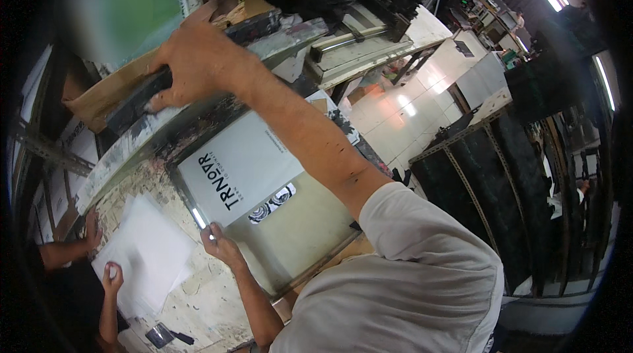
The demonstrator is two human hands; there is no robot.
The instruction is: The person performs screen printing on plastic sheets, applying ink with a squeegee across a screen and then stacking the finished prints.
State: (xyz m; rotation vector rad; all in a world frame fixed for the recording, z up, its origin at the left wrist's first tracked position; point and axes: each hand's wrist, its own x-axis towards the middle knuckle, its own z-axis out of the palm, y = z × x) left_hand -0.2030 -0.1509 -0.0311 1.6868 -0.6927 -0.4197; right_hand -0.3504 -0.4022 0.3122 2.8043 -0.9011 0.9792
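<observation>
My right hand (191, 63) is stretched out to the upper left, its thumb and fingers wrapped over a long dark grey bar (135, 106) beside a strip of brown cardboard (89, 106). Closer to me, my left hand (223, 247) grips the near left corner of a flat printing frame (191, 205), at a shiny metal piece. Within the frame is a pale screen (303, 234). A white sheet with black lettering (231, 162) lies over its far part, and a small black-and-white patterned piece (271, 204) shows beside the sheet.
At lower left, another person's hands (112, 277) are at a stack of white sheets (148, 247) on the paint-stained table (204, 313). A dark-handled scraper-like tool (161, 335) lies near them. A green panel (155, 3) stands at upper left; a dark rack (475, 188) stands right.
</observation>
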